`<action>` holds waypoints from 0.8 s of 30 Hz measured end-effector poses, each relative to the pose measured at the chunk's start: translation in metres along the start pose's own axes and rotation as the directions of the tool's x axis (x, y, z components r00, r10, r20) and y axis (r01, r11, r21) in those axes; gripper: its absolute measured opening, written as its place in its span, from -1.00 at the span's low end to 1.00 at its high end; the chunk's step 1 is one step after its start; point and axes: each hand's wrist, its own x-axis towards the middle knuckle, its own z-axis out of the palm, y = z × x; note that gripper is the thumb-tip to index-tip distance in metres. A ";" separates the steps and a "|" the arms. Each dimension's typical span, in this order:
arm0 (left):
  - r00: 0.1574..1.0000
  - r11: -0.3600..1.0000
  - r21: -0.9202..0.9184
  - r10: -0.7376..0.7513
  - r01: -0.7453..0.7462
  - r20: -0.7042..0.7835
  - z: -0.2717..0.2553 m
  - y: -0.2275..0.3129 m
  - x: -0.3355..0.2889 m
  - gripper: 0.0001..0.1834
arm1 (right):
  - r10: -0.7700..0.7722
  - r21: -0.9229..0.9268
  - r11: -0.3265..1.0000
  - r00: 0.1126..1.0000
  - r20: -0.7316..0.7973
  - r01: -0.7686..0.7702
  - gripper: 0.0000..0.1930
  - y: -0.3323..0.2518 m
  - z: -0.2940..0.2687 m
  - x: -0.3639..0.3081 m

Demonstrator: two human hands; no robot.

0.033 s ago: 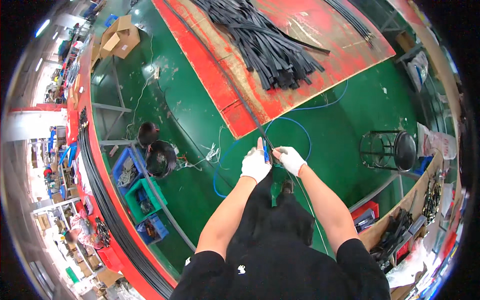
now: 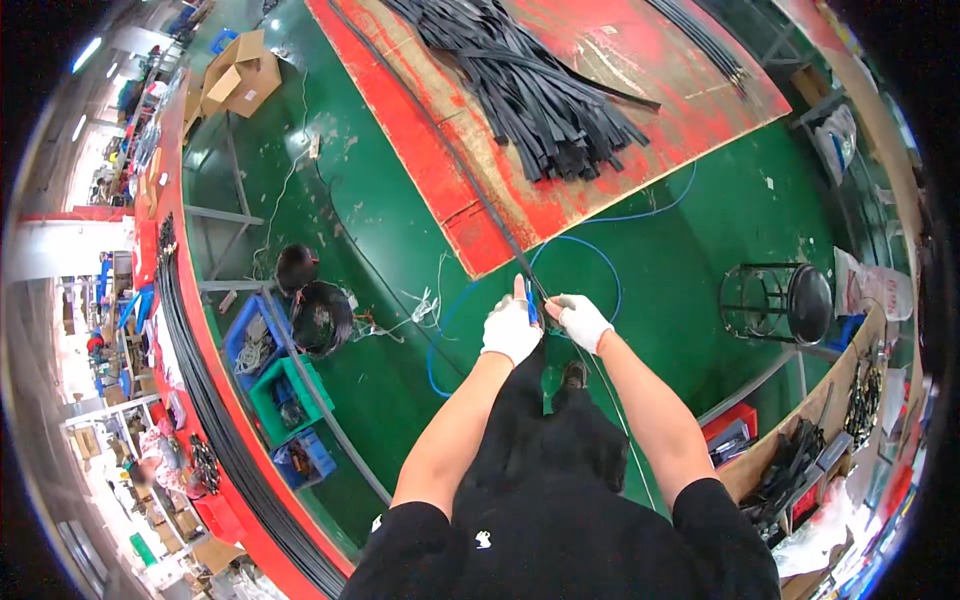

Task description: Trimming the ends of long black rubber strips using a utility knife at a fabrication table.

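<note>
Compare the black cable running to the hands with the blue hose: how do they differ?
Colour: the cable is black; the hose is blue.
Thickness: the cable looks thicker, the hose slimmer.
Pose: the cable runs fairly straight along one side of the red table; the hose curls in a wide loop, seen against the green floor.
Shared: both are long and slender.

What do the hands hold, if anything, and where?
The white-gloved left hand holds a small blue object, held part hidden; the white-gloved right hand pinches a long, thin black strand, apparently near its end, beyond the red table.
</note>
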 end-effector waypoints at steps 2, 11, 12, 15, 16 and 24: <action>0.999 1.000 0.008 -0.005 0.005 0.044 -0.002 0.000 -0.001 0.01 | -0.021 -0.008 1.000 1.000 0.009 0.021 -0.66 -0.005 0.000 0.000; 0.992 0.999 -0.046 0.000 0.005 0.127 -0.007 0.005 0.010 0.06 | -0.046 0.011 0.999 0.999 0.006 0.046 -0.58 0.016 -0.007 0.012; 0.987 0.994 -0.112 0.013 0.005 0.158 -0.009 -0.001 0.012 0.05 | -0.034 -0.002 0.999 0.999 0.021 0.034 -0.59 0.010 -0.008 0.010; 0.961 0.971 -0.237 0.036 0.031 0.274 -0.014 -0.011 0.019 0.03 | -0.048 -0.008 0.999 0.998 0.030 0.048 -0.62 0.006 -0.011 0.009; 0.948 0.963 -0.265 0.044 0.043 0.316 -0.017 -0.011 0.021 0.02 | -0.062 -0.004 0.998 0.998 0.025 0.062 -0.63 0.007 -0.012 0.009; 0.956 0.902 -0.428 0.073 0.058 0.283 0.001 -0.022 0.026 0.06 | -0.061 -0.102 0.992 0.996 0.068 0.067 -0.59 0.012 -0.014 0.016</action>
